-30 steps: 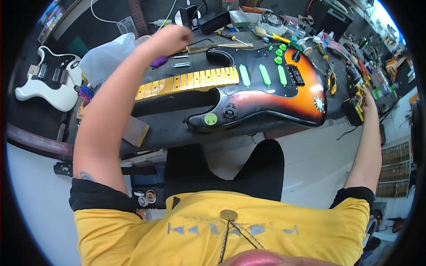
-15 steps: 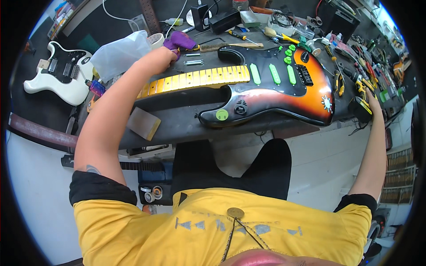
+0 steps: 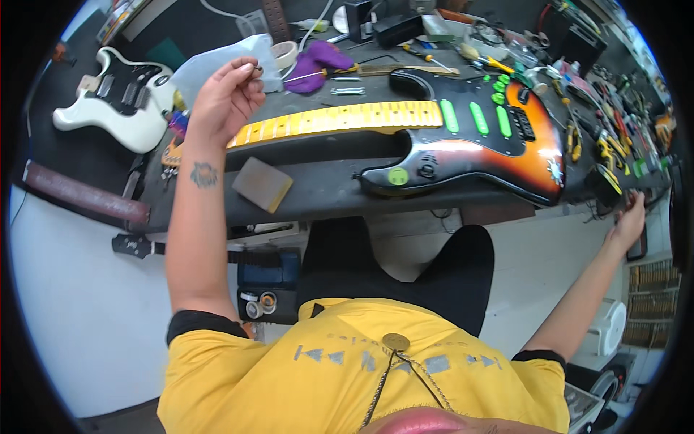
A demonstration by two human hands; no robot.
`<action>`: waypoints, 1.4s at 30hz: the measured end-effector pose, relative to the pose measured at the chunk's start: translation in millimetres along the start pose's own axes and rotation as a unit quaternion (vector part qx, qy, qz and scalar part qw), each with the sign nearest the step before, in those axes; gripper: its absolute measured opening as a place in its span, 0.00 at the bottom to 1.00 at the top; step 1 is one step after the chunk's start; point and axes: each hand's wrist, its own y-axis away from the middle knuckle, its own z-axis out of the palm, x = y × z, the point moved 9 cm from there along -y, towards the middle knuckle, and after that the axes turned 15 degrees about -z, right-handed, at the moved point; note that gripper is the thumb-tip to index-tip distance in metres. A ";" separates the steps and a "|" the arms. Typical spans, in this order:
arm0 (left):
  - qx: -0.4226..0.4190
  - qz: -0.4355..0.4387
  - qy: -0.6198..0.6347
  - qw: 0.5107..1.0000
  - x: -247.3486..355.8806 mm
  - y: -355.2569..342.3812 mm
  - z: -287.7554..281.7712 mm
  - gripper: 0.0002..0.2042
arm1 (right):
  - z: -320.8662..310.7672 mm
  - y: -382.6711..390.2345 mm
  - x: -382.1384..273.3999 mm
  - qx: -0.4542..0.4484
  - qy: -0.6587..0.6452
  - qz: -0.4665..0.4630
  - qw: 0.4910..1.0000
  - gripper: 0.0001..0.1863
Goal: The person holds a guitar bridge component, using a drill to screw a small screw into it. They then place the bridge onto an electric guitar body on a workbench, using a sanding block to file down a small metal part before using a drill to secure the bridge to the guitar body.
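My left hand is raised over the headstock end of a sunburst electric guitar lying on the bench. Its thumb and forefinger pinch a small dark piece, too small to make out. Beside that hand are a white plastic bag and a purple cloth with a screwdriver across it. The guitar has a black pickguard, green pickup covers and a maple neck. At the far right my right hand is open by the bench edge, just below a yellow and black cordless drill.
A white guitar body lies at the left. A sanding block sits near the front edge. Hand tools crowd the right side, and a black amplifier stands behind. Below hangs a dark headstock.
My left hand has lifted off the purple cloth, holding a small dark piece; the screwdriver now shows on the cloth. My right hand has left the drill and moved toward me. The view has shifted.
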 end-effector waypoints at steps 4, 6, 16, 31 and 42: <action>-0.185 -0.013 0.224 0.957 -16.7 78.0 39.3 0.10 | 73.5 162.7 -124.7 -0.077 -0.202 -0.134 0.967 0.14; -0.202 -0.017 0.246 0.948 -23.1 105.4 47.1 0.10 | 140.6 275.5 -222.3 -0.247 -0.232 -0.247 0.908 0.10; 0.216 0.174 -0.543 0.793 -25.6 156.4 28.1 0.08 | 286.3 536.4 -345.4 -0.488 -0.247 -0.341 0.765 0.31; 0.144 0.149 -0.588 0.782 -61.6 152.2 45.0 0.07 | 317.5 563.1 -334.8 -0.457 -0.075 -0.431 0.775 0.34; -0.047 -0.149 0.286 0.945 -90.5 149.9 5.7 0.13 | 319.8 567.8 -330.0 -0.487 -0.049 -0.429 0.759 0.40</action>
